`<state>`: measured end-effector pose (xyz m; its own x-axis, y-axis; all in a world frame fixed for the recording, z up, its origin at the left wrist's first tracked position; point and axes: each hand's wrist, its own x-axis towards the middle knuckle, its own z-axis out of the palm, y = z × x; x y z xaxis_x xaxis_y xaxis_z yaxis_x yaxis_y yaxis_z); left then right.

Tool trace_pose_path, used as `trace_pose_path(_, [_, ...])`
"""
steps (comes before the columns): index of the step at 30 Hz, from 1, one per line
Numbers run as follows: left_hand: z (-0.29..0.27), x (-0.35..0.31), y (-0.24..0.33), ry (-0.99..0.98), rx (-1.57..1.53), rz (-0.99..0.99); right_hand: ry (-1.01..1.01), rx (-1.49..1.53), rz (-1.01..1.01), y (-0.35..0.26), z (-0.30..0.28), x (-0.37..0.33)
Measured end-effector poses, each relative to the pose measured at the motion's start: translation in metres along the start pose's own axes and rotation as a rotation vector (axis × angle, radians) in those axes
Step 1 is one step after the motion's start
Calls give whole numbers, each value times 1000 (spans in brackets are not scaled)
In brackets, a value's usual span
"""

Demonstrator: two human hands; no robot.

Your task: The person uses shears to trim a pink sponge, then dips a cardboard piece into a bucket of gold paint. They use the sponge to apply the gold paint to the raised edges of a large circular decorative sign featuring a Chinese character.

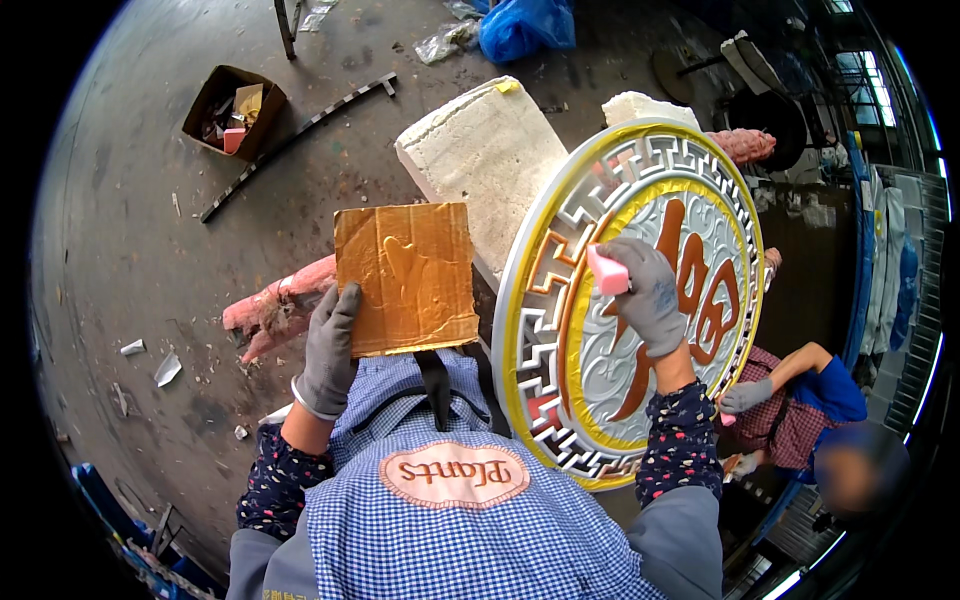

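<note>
My left hand (328,348), in a grey glove, grips the left edge of a square piece of cardboard (415,310). Wet-looking orange-brown paint coats its upper face. Between the fingers of my gloved right hand (652,300) is a pink sponge (608,272), held over the left part of a large round relief panel (512,345). Whether the sponge touches the panel I cannot tell. The panel leans at a slant, with a grey-white openwork border, yellow rings and a raised orange-brown character in the middle. Part of the border's fretwork near my right hand is orange-brown.
White foam-like blocks (480,150) stand behind the panel, beside a pink wrapped roll (285,300). An open cardboard box (235,110) and a long bar (300,145) lie on the floor. A co-worker (790,400) with gloved hands is at the panel's right side.
</note>
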<state>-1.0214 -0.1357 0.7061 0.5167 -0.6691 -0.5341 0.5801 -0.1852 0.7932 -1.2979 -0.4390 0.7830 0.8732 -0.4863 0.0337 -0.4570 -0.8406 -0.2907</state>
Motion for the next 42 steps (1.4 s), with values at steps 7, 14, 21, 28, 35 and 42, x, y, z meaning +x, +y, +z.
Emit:
trace_pose_path(7, [2, -1, 3, -7, 43, 22, 150, 159, 274, 26, 21, 8])
trace_pose_path(14, [-1, 0, 0, -15, 26, 19, 103, 106, 331, 29, 31, 31])
trace_pose_path(21, [1, 1, -1, 7, -20, -15, -131, 97, 300, -1, 20, 19])
trace_pose_path(28, [-1, 5, -3, 13, 39, 12, 3, 38, 300, 25, 28, 24])
trace_pose_path(35, [-3, 6, 1, -18, 77, 23, 134, 199, 265, 32, 23, 43])
trace_pose_path(42, [-2, 6, 3, 2, 58, 21, 13, 62, 292, 32, 25, 42])
